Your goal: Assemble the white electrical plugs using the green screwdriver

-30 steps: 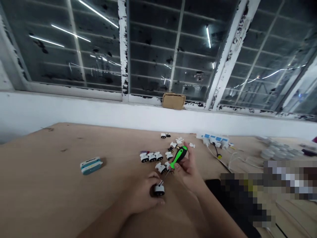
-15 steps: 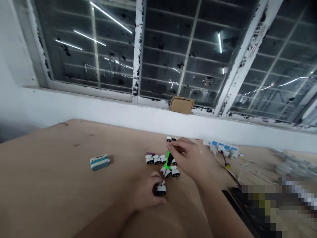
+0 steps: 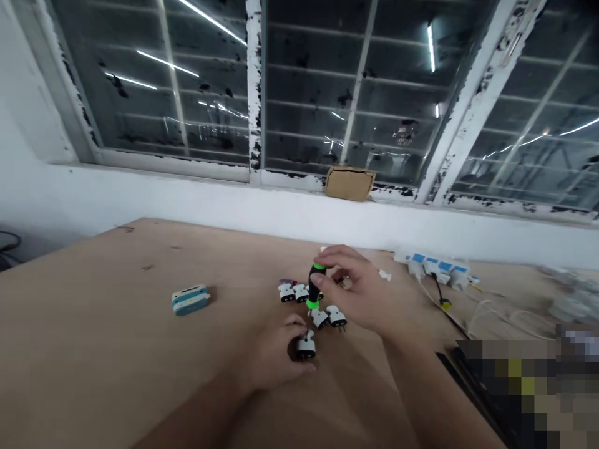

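My left hand (image 3: pixel 276 352) is closed around a small white and black electrical plug (image 3: pixel 306 345) on the table. In my right hand (image 3: pixel 353 287) is a screwdriver (image 3: pixel 316 287) with a black and green handle, held nearly upright by the fingers. Its shaft runs down to the top of the gripped plug; the exact contact of the tip is too small to make out. Just beyond stand more plugs of the same kind, among them one with its pins showing (image 3: pixel 336 316) and a pair to the left (image 3: pixel 287 292). Some are partly hidden by my right hand.
On the left of the wooden table (image 3: pixel 103 324) lies a blue and white box-like object (image 3: pixel 190 300). A power strip (image 3: pixel 437 268) with cables sits at the back right. Dark, partly pixelated items (image 3: pixel 486 386) occupy the right edge. A cardboard piece (image 3: pixel 349 183) leans on the windowsill.
The screwdriver has gone from slanted to more upright, and my right hand's grip at the handle has shifted. My left hand still holds the plug. The whole view has shifted slightly.
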A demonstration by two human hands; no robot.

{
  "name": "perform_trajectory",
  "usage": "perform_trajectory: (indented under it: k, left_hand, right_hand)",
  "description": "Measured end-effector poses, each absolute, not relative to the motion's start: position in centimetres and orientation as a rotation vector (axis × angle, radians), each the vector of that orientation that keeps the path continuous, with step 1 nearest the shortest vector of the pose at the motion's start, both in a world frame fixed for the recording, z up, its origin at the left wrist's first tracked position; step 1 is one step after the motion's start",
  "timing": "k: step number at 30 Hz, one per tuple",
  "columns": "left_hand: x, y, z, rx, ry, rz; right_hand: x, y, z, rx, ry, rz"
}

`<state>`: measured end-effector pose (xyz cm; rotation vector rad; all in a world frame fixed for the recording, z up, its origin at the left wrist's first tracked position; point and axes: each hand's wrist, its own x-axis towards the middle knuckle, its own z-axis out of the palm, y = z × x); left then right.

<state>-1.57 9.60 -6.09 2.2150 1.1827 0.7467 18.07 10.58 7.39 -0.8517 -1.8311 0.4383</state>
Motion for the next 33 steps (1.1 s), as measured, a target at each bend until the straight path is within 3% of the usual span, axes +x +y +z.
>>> perform_trajectory:
  k: [8, 14, 21, 33]
  left_hand:
    - [-2.0, 9.9, -5.8, 2.272, 1.239, 0.770]
    - [-2.1, 9.7, -5.7, 2.307, 1.331, 0.794]
    - [-2.5, 9.9, -5.5, 2.356, 1.309, 0.734]
    - [-2.8, 10.5, -6.3, 2.404, 1.280, 0.744]
  right_hand:
    - [18.1, 10.3, 7.5, -0.866, -1.827, 0.480]
    - [18.1, 9.6, 8.6, -0.886, -1.885, 0.238]
    - [18.2, 9.4, 8.4, -0.870, -1.917, 0.419]
    - [17.9, 9.9, 8.2, -0.846, -1.889, 0.327]
